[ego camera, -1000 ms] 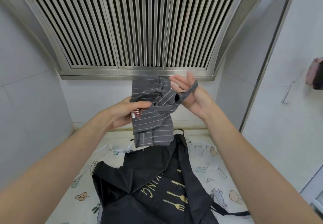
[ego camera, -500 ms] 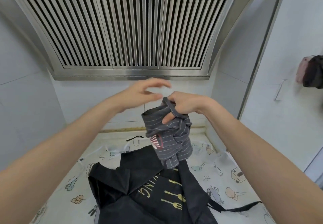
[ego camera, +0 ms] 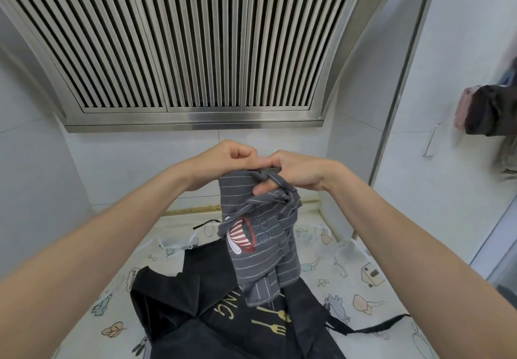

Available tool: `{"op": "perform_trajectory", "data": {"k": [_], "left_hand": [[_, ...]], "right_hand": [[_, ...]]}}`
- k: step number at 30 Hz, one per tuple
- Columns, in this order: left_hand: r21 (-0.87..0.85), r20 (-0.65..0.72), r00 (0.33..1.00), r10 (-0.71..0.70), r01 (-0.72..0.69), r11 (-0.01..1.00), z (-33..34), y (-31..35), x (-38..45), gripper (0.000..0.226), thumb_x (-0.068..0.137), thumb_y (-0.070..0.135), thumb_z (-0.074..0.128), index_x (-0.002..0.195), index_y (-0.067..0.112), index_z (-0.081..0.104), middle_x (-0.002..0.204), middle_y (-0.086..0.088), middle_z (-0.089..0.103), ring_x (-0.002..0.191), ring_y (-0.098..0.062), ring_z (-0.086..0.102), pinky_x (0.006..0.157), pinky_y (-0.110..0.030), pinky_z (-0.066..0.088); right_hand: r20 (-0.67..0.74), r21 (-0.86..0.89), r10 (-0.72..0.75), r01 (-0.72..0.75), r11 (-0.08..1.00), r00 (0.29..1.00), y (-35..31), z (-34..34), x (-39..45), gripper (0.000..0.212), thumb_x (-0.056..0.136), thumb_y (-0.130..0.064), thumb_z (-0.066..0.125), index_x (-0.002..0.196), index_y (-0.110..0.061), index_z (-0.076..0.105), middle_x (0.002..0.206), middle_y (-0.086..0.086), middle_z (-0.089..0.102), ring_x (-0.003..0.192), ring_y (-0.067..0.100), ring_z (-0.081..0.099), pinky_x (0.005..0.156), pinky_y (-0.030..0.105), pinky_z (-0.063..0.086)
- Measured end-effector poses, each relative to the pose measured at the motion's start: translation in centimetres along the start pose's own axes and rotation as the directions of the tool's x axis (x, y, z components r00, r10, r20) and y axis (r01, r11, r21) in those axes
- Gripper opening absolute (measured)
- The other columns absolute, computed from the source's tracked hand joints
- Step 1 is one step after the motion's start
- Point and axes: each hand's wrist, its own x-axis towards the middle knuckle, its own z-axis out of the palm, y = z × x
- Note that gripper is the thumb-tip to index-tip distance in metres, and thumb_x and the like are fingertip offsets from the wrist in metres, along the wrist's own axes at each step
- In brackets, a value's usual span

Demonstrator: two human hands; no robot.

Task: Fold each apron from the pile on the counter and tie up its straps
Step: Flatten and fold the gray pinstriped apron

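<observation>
Strap-tying is the step I judge to be in hand: the grey striped apron, already folded into a bundle, hangs in the air above the counter, held up at its top edge by both hands. My left hand has its fingers curled in at the bundle's upper corner, apparently pinching the strap there. My right hand grips the same dark strap, with one finger hooked through a loop of it. Another stretch of strap is wrapped around the bundle's middle, just above the red-and-white printed cup.

Next, I'd say, the knot needs drawing tight while the bundle is kept from unrolling, then the bundle set down.

Below, the black apron with gold lettering lies spread and unfolded on the patterned cover, one black tie trailing right; it awaits its turn.

Hard to read: the knot itself sits behind my knuckles, so I cannot tell whether it is closed. The black apron's lower part is cut off by the frame.
</observation>
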Motion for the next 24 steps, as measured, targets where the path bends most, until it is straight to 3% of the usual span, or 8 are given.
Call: {"op": "perform_trajectory", "data": {"k": [3,5,10,15,19,24], "left_hand": [[-0.029,-0.074,0.997,0.006,-0.008,1.000,0.5,-0.3,0.3,0.035,0.078,0.037,0.057,0.046,0.024,0.048,0.046,0.012,0.042,0.043,-0.004,0.036,0.046,-0.014,0.030],[-0.074,-0.195,0.980,0.026,-0.041,0.996,0.7,-0.4,0.7,0.036,0.078,0.036,0.059,0.049,0.021,0.042,0.043,0.013,0.035,0.040,-0.002,0.029,0.042,-0.013,0.025],[-0.092,-0.414,0.907,0.078,-0.127,0.988,1.5,-1.7,1.9,0.038,0.087,0.017,0.063,0.057,0.012,0.040,0.040,0.012,0.043,0.038,0.000,0.038,0.040,-0.010,0.032],[-0.022,-0.480,0.866,0.138,-0.169,0.985,2.6,-2.5,2.5,0.043,0.079,0.015,0.073,0.058,0.017,0.035,0.054,0.002,0.044,0.051,-0.011,0.047,0.044,-0.013,0.037],[0.071,-0.533,0.815,0.226,-0.223,0.972,3.9,-3.0,2.6,0.047,0.080,0.014,0.072,0.055,0.017,0.033,0.050,0.004,0.037,0.044,-0.003,0.034,0.045,-0.013,0.032],[0.011,-0.609,0.780,0.144,-0.173,0.985,3.5,-5.8,2.1,0.044,0.093,0.024,0.056,0.054,0.015,0.036,0.048,0.005,0.031,0.047,-0.011,0.029,0.048,-0.024,0.029]], "right_hand": [[-0.094,0.067,-0.006,0.012,0.998,0.996,1.2,0.1,0.1,0.028,0.082,-0.007,0.068,0.111,-0.008,0.066,0.103,0.005,0.068,0.094,0.010,0.063,0.093,0.024,0.049],[-0.174,0.147,-0.014,0.040,0.988,0.985,2.1,0.4,0.1,0.019,0.083,-0.008,0.066,0.102,-0.011,0.067,0.097,0.004,0.068,0.091,0.013,0.064,0.093,0.030,0.050],[-0.373,0.397,0.020,0.140,0.907,0.928,4.6,1.8,0.3,0.015,0.084,-0.007,0.065,0.098,-0.011,0.067,0.087,0.003,0.070,0.080,0.016,0.066,0.080,0.029,0.053],[-0.446,0.588,0.134,0.176,0.790,0.885,6.1,2.9,0.4,0.018,0.089,0.001,0.056,0.097,-0.009,0.068,0.078,0.006,0.072,0.067,0.015,0.068,0.063,0.023,0.055],[-0.453,0.663,0.172,0.202,0.720,0.875,6.6,3.2,0.1,0.020,0.089,0.006,0.051,0.093,-0.006,0.067,0.072,0.006,0.071,0.063,0.014,0.068,0.059,0.022,0.056],[-0.528,0.644,0.234,0.205,0.737,0.817,6.5,4.5,0.7,0.017,0.086,0.007,0.053,0.092,0.000,0.068,0.073,0.008,0.070,0.066,0.018,0.066,0.065,0.027,0.054]]}}
